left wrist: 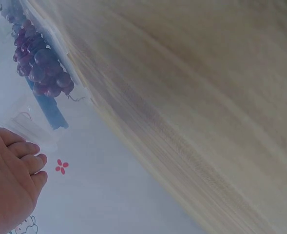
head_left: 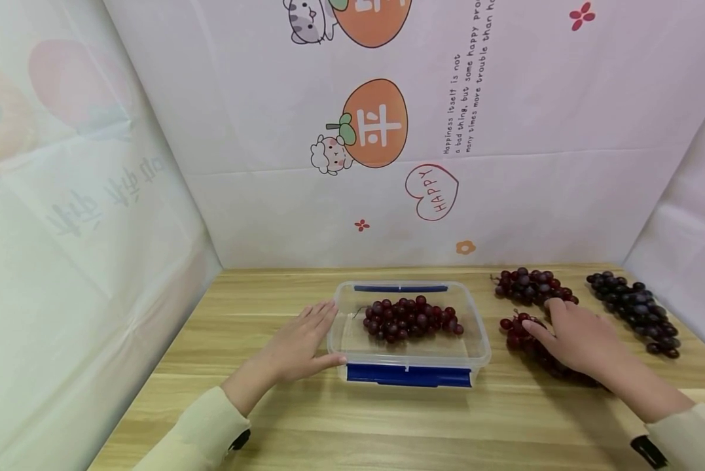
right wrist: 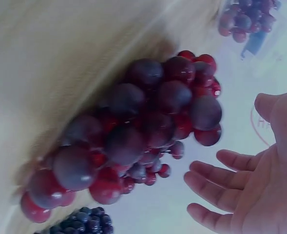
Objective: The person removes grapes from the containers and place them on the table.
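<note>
Left hand [head_left: 296, 343], fingers nearly straight, at blue-clipped plastic container [head_left: 423, 360], nine o'clock side. Right hand [head_left: 582, 333] empty, fingers parted, over near red-grape bunch [right wrist: 143, 112], container's three o'clock. Shallow pinch could drop it.

The person's bare left arm [head_left: 249, 384], emerging from a pale cream cloth sleeve [head_left: 201, 428], reaches forward, its left hand [head_left: 302, 340] having fingers [head_left: 321, 315] extended close together and the thumb [head_left: 330, 360] stretched out apart from them. The bare right arm [head_left: 643, 389], sleeved alike, slants inward from the lower right, its right hand [head_left: 582, 333] relaxed, with thumb and gently bent fingers spread apart.
</note>
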